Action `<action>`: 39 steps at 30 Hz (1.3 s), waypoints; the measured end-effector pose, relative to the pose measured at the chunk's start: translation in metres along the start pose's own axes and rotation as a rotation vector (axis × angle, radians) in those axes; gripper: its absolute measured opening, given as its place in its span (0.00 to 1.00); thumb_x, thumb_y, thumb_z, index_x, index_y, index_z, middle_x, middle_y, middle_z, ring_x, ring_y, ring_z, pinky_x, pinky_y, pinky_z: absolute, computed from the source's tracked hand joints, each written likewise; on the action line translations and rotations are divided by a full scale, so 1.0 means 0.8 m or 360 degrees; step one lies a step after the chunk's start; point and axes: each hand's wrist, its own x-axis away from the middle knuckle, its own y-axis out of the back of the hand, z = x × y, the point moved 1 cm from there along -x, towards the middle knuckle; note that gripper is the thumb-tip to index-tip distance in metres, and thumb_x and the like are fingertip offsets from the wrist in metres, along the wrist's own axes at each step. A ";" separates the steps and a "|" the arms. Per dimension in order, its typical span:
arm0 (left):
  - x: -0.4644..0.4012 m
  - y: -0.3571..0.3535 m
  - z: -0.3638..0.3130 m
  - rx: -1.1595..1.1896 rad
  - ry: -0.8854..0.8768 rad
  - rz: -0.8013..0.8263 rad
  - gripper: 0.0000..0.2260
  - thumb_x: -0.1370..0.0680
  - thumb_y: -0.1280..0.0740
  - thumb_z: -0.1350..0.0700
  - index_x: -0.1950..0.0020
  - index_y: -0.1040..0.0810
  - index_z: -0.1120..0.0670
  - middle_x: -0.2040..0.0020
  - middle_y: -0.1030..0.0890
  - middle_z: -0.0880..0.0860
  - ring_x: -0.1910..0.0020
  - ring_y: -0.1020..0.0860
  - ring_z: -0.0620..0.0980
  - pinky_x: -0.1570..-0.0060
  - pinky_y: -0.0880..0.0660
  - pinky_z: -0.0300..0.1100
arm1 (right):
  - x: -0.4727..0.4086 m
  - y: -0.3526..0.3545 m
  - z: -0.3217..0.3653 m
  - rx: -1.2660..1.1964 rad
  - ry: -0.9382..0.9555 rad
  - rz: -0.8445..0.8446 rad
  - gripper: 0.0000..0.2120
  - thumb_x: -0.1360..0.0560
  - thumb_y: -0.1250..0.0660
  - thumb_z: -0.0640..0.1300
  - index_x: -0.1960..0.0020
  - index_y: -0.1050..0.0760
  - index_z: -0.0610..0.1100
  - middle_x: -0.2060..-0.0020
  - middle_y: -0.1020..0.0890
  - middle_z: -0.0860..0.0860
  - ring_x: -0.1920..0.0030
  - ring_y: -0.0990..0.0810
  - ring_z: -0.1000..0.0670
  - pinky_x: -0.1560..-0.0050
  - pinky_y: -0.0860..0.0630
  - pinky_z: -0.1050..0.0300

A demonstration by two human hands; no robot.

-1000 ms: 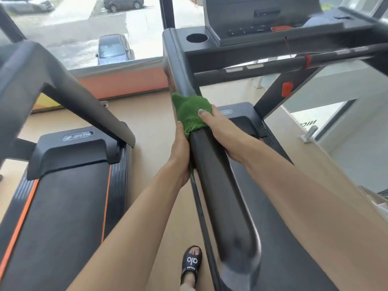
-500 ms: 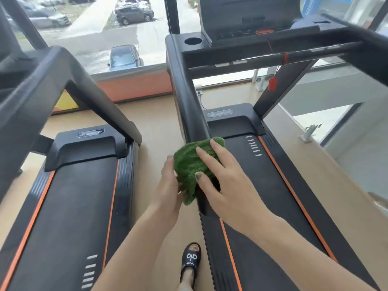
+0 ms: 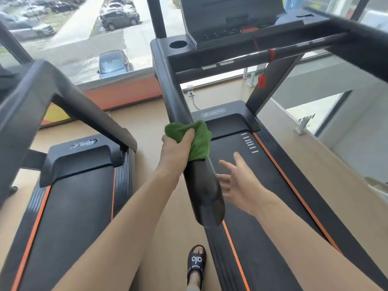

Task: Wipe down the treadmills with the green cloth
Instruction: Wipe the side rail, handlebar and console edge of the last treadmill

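Observation:
The green cloth (image 3: 197, 139) is draped over the left handrail (image 3: 201, 185) of the right-hand black treadmill (image 3: 262, 185). My left hand (image 3: 177, 151) grips the cloth and the rail from the left side, thumb on top. To the right of the rail, over the belt, my right hand (image 3: 241, 183) hovers with fingers spread and holds nothing. The rail's rounded near end sticks out below the cloth. A second black treadmill (image 3: 69, 196) with orange stripes stands on the left.
The console (image 3: 231, 19) with a cup holder and a red safety clip (image 3: 261, 80) is at the top. A strip of wooden floor (image 3: 155, 133) separates the machines, with my sandalled foot (image 3: 196, 263) on it. Windows run along the far wall.
Both hands slid the cloth down the rail toward its near end. My right hand has let go of the cloth and moved off to the right; the left hand now grips it alone.

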 end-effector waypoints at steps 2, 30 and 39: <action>0.072 -0.006 0.030 -0.0214 -0.0285 -0.0018 0.34 0.27 0.29 0.38 0.25 0.37 0.46 0.30 0.27 0.50 0.32 0.26 0.49 0.32 0.27 0.50 | 0.002 0.003 -0.001 -0.0089 0.0011 0.0095 0.34 0.21 0.52 0.70 0.25 0.33 0.51 0.38 0.19 0.41 0.40 0.19 0.40 0.38 0.24 0.41; 0.030 -0.055 -0.063 -0.2732 -0.1051 0.1168 0.17 0.24 0.42 0.37 0.59 0.24 0.48 0.61 0.22 0.47 0.56 0.22 0.51 0.47 0.23 0.50 | 0.027 -0.006 -0.040 -0.0606 -0.0246 0.0682 0.22 0.20 0.38 0.59 0.43 0.18 0.42 0.48 0.15 0.45 0.49 0.15 0.45 0.49 0.19 0.51; 0.106 -0.098 -0.024 -0.3511 -0.0912 0.1439 0.14 0.19 0.45 0.46 0.55 0.25 0.52 0.55 0.22 0.50 0.52 0.24 0.54 0.44 0.30 0.50 | 0.009 0.014 -0.053 -0.0736 -0.0303 0.0531 0.31 0.18 0.50 0.62 0.48 0.19 0.39 0.57 0.15 0.41 0.57 0.14 0.44 0.48 0.23 0.52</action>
